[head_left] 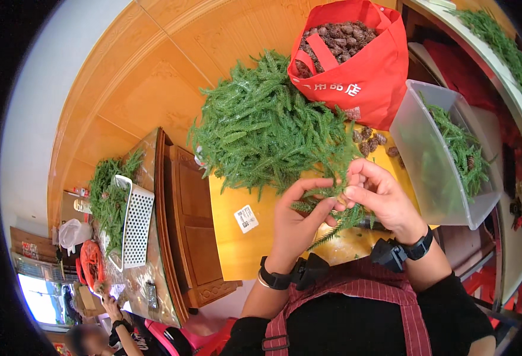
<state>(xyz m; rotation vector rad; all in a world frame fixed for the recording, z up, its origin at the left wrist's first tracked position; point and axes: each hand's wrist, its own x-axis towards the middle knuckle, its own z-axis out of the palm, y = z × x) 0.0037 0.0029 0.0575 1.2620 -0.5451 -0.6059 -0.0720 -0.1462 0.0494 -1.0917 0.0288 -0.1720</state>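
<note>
My left hand (296,216) and my right hand (379,199) meet over the yellow table (237,237), both pinching a small bunch of green artificial pine sprigs (338,204). The sprigs hang down between my fingers toward my apron. Just beyond my hands lies a big heap of the same green sprigs (267,127). A few loose pine cones (371,139) rest on the table past my right hand.
A red bag (368,77) full of pine cones stands behind the heap. A clear plastic bin (433,160) with sprigs and a cone sits at right. At left, another table holds sprigs and a white basket (135,222); another person's hand (111,305) works there.
</note>
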